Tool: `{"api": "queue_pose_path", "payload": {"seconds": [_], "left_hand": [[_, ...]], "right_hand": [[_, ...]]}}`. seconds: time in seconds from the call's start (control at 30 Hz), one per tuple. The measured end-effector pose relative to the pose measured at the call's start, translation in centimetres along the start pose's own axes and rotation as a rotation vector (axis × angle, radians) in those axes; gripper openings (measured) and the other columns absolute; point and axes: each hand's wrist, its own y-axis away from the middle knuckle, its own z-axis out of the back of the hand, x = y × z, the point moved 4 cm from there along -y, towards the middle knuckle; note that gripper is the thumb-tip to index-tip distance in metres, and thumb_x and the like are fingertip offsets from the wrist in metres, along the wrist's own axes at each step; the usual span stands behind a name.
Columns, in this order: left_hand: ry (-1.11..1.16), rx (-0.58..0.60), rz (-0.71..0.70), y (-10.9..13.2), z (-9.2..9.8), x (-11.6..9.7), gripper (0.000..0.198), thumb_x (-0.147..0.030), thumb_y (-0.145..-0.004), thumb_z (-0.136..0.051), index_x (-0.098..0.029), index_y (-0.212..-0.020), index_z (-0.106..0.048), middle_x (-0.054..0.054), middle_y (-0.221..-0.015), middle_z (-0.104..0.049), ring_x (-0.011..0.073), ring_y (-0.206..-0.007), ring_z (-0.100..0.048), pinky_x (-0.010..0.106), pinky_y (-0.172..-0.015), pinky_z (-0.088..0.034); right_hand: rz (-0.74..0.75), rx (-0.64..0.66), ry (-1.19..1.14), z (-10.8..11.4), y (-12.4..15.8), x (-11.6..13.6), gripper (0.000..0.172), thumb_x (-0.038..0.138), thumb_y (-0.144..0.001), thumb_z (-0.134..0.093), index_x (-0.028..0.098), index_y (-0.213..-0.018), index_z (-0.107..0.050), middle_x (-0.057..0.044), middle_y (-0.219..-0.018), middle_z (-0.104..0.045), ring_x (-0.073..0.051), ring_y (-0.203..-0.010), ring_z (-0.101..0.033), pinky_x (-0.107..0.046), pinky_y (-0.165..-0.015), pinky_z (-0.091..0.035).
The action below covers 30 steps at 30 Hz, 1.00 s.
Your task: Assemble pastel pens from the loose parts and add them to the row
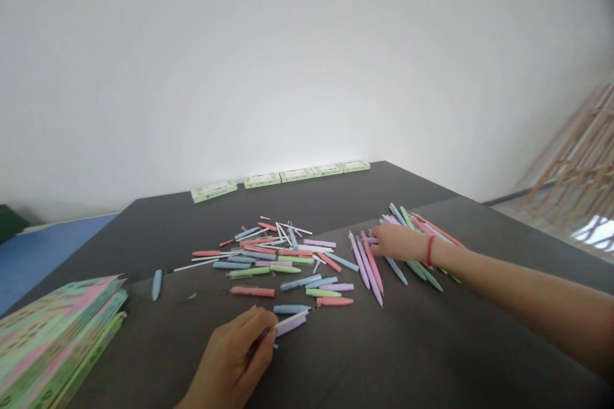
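Note:
My left hand [235, 354] is low in the middle, its fingers closed on a lilac pen barrel [290, 324] with a white refill sticking out of it. My right hand [398, 241] reaches across to the right and rests on a row of assembled pens [369, 265], its fingers curled around the end of a purple one. A red band circles that wrist. Between the hands lies a loose scatter of pen parts [278, 259]: pink, blue, green and lilac barrels and thin white refills.
The dark table [384, 358] runs to a white wall. Several small green boxes [281, 179] line its far edge. A stack of pastel printed cards [52, 339] sits at the near left. A lone blue barrel [157, 284] lies left of the scatter. Wooden slats [580, 160] stand right.

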Motion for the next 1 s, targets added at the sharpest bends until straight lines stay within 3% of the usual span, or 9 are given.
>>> {"api": "queue_pose_path", "payload": {"seconds": [0.07, 0.2, 0.23, 0.33, 0.43, 0.7, 1.0], "left_hand": [[-0.001, 0.001, 0.047, -0.1, 0.1, 0.0, 0.022, -0.025, -0.092, -0.038, -0.021, -0.076, -0.052, -0.001, -0.068, -0.056, 0.0135, -0.06, -0.053, 0.02, -0.055, -0.038], [0.018, -0.014, 0.124, -0.3, 0.3, 0.0, 0.019, -0.024, -0.091, -0.04, -0.02, -0.078, -0.054, -0.001, -0.071, -0.058, 0.0139, -0.064, -0.054, 0.022, -0.059, -0.037], [0.019, -0.019, 0.137, -0.3, 0.3, 0.1, 0.019, -0.024, -0.091, -0.041, -0.02, -0.078, -0.054, -0.001, -0.072, -0.058, 0.014, -0.065, -0.054, 0.022, -0.06, -0.037], [0.013, -0.036, 0.168, -0.3, 0.4, 0.5, 0.019, -0.024, -0.091, -0.041, -0.02, -0.078, -0.054, -0.001, -0.073, -0.059, 0.0142, -0.066, -0.054, 0.022, -0.061, -0.037], [0.008, -0.036, 0.186, -0.2, 0.3, 0.7, 0.018, -0.023, -0.091, -0.042, -0.02, -0.078, -0.054, -0.001, -0.073, -0.06, 0.0141, -0.067, -0.054, 0.023, -0.062, -0.036], [0.001, -0.046, 0.204, -0.5, 0.3, 0.3, 0.02, -0.023, -0.09, -0.043, -0.021, -0.075, -0.055, -0.001, -0.073, -0.061, 0.0144, -0.067, -0.055, 0.022, -0.06, -0.036], [0.009, -0.053, 0.201, -0.5, 0.4, 0.2, 0.018, -0.021, -0.089, -0.043, -0.02, -0.075, -0.054, -0.001, -0.073, -0.06, 0.0139, -0.067, -0.054, 0.022, -0.06, -0.035]], "right_hand": [[0.049, 0.028, -0.21, -0.1, 1.2, 1.7, 0.033, 0.037, -0.094, -0.038, 0.017, -0.069, -0.048, 0.002, -0.057, -0.05, -0.01, -0.048, -0.046, -0.022, -0.046, -0.04], [0.145, 0.059, -0.577, -2.6, 3.6, 6.8, 0.032, 0.036, -0.095, -0.011, 0.023, -0.074, -0.031, 0.007, -0.058, -0.036, -0.007, -0.041, -0.027, -0.017, -0.037, -0.028], [0.157, 0.077, -0.709, -3.5, 3.8, 8.0, 0.029, 0.037, -0.095, -0.013, 0.023, -0.074, -0.028, 0.008, -0.059, -0.033, -0.007, -0.041, -0.023, -0.017, -0.036, -0.023], [0.136, 0.197, -1.449, -6.0, 3.7, 10.4, 0.026, 0.042, -0.088, -0.043, 0.022, -0.074, -0.032, 0.01, -0.058, -0.03, -0.005, -0.042, -0.014, -0.017, -0.036, -0.01], [0.119, 0.211, -1.777, -6.6, 3.3, 11.3, 0.031, 0.041, -0.081, -0.059, 0.021, -0.075, -0.037, 0.011, -0.056, -0.031, -0.003, -0.042, -0.015, -0.017, -0.037, -0.006], [0.152, 0.104, -1.705, -6.0, 3.6, 11.3, 0.028, 0.04, -0.087, -0.055, 0.02, -0.076, -0.039, 0.01, -0.056, -0.036, -0.003, -0.04, -0.016, -0.019, -0.038, -0.009], [0.208, 0.107, -1.648, -7.2, 3.6, 11.2, 0.023, 0.036, -0.091, -0.051, 0.02, -0.079, -0.041, 0.008, -0.059, -0.041, -0.004, -0.042, -0.02, -0.016, -0.036, -0.013]]}}
